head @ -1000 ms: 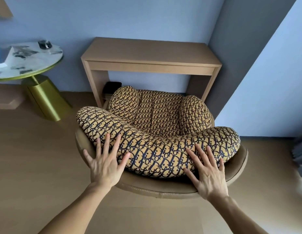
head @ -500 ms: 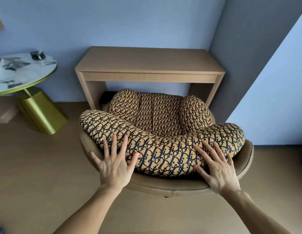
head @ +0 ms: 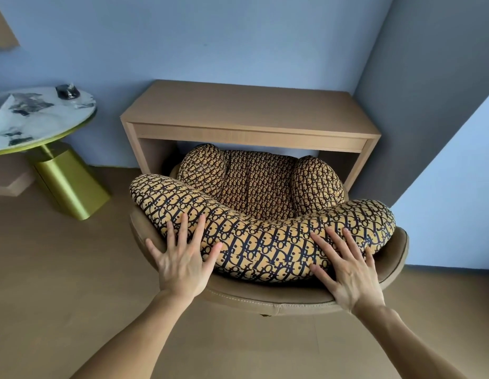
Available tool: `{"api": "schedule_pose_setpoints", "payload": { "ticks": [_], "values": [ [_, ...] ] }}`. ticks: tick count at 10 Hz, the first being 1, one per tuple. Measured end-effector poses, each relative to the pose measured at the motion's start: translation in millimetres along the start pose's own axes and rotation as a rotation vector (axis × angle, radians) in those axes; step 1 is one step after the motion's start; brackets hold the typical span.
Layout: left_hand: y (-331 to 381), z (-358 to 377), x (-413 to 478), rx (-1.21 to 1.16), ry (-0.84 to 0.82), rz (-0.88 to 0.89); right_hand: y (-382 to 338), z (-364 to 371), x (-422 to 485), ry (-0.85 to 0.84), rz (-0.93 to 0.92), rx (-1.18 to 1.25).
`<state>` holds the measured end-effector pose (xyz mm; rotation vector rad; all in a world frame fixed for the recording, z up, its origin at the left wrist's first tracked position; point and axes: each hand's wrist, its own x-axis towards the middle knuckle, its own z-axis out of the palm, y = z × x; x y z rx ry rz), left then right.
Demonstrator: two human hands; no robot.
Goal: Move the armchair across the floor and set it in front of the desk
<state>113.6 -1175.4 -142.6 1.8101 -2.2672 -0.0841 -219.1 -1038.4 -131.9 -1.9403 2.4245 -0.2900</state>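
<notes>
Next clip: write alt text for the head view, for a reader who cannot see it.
Two bare hands, left hand and right hand, press flat with fingers spread on the patterned back cushion of a tan armchair, whose seat front sits under a wooden desk. A marble-topped side table stands to the left.

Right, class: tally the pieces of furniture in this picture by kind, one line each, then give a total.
Armchair: 1
Desk: 1
Round side table: 1
Total: 3
</notes>
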Motion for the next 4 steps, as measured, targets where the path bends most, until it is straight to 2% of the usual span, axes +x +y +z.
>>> {"api": "schedule_pose_setpoints", "payload": {
  "ticks": [2,3,4],
  "values": [
    [8.5,-3.1,-5.5,0.016,-0.116,-0.019,6.5,-6.1,-1.6,-0.106,-0.020,-0.052],
    [9.8,-29.5,-17.2,-0.031,-0.230,-0.041,-2.5,-29.0,-9.6,-0.192,0.020,-0.104],
    [20.6,-82.9,-23.9,-0.011,-0.192,-0.048,-32.8,-72.5,-8.7,-0.204,-0.032,-0.124]
  ]
}}
